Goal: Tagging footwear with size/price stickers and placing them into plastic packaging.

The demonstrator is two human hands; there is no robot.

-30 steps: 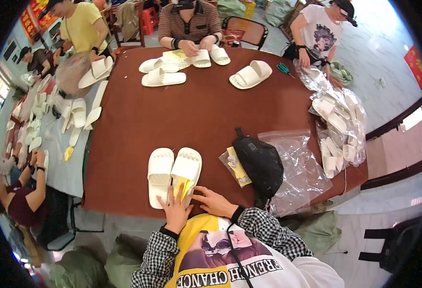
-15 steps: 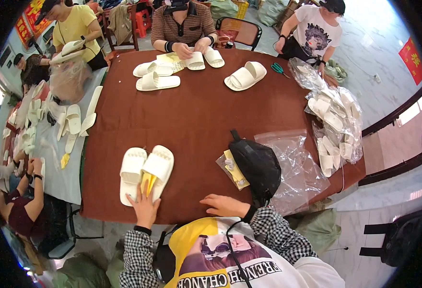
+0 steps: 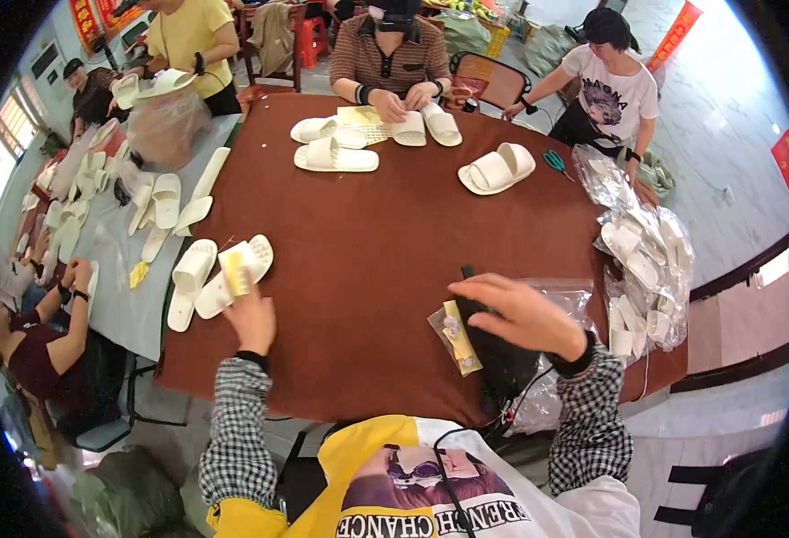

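Observation:
A pair of white slippers lies on the brown table near its left edge: one slipper (image 3: 192,280) on the left, the other (image 3: 255,255) beside it on the right. My left hand (image 3: 251,321) is at the right slipper, with a yellow piece (image 3: 235,270) at its fingertips over the strap. Motion smears these fingers, so their grip is unclear. Raised above a black bag (image 3: 507,366), my right hand (image 3: 524,314) is open, its fingers stretched to the left, holding nothing. A clear packet with a yellow card (image 3: 456,338) lies beside the bag.
Clear plastic bags (image 3: 563,291) lie right of the black bag, and bagged slippers (image 3: 645,260) pile at the right edge. Across the table, a person handles a white slipper (image 3: 409,129). Green scissors (image 3: 556,163) lie at the far right. A grey side table (image 3: 139,309) adjoins on the left.
The pair of slippers has shifted left and away from me, my left hand moving with it. My right hand has risen off the table and moved right, over the black bag.

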